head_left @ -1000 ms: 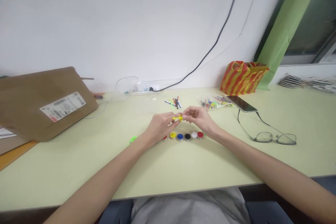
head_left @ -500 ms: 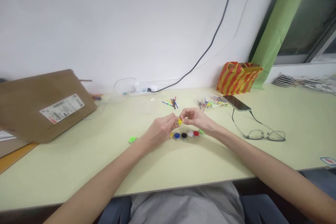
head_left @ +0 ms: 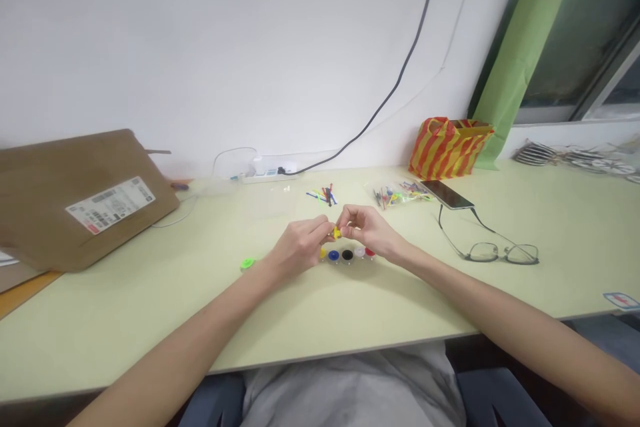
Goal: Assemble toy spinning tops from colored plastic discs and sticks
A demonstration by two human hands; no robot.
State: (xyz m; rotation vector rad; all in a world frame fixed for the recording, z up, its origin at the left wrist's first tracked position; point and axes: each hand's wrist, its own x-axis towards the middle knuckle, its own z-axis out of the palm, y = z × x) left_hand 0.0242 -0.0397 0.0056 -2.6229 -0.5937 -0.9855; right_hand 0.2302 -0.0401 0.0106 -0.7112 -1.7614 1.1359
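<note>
Between the fingertips of both hands is a small yellow plastic piece [head_left: 337, 233], held just above the table; its exact kind is too small to tell. My left hand [head_left: 300, 243] pinches it from the left, and my right hand [head_left: 367, 229] grips it from the right with thumb and finger. Below the hands stands a row of small round pieces with coloured tops: a blue one [head_left: 333, 255], a black one [head_left: 347, 255], a white one [head_left: 359, 252] and a red one [head_left: 369, 252]. A yellow one is partly hidden by my left hand. Beside my left wrist lies a bright green one [head_left: 247, 264].
Behind the hands lie loose coloured sticks [head_left: 324, 195] and a clear bag of coloured parts [head_left: 400, 194]. A phone [head_left: 447, 194] and glasses [head_left: 503, 253] rest at the right, near a striped bag [head_left: 449, 148]. A cardboard package [head_left: 90, 200] leans at left; a power strip [head_left: 267, 175] sits by the wall.
The view has shifted slightly, so everything sits a little further left. Both hands keep hold of the yellow piece, with small finger movement; the green piece by my right wrist is now hidden.
</note>
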